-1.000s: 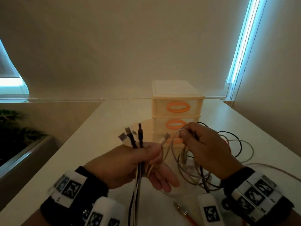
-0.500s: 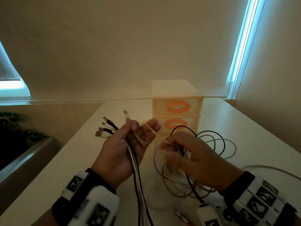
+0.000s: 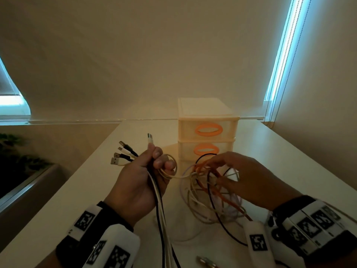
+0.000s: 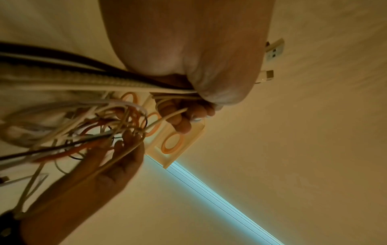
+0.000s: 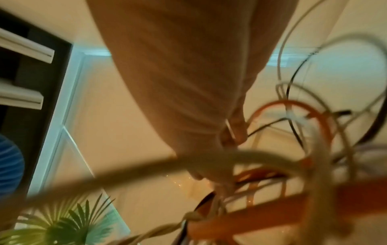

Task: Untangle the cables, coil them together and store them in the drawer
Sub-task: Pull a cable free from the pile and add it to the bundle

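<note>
My left hand (image 3: 146,171) grips a bundle of black and white cables (image 3: 160,206) near their plug ends, with several USB plugs (image 3: 123,153) fanning out up and left. A cream loop curls over its fingers (image 4: 184,116). To its right my right hand (image 3: 231,175) pinches strands of a loose tangle of orange, black and cream cables (image 3: 208,192) held above the white table (image 3: 81,190). One cream strand runs between both hands. Behind them stands a small cream drawer unit (image 3: 206,130) with orange handles, drawers closed. The right wrist view is blurred by cables (image 5: 293,149).
A metal-tipped plug (image 3: 205,261) lies on the table near the front edge. A dark planter with a plant (image 3: 17,165) sits left of the table. Blinds and a bead chain (image 3: 274,97) hang at the right; the wall is close behind the drawers.
My left hand rose and turned, so the plugs now fan out to the upper left. My right hand shifted left into the tangle and lifted orange and black loops.
</note>
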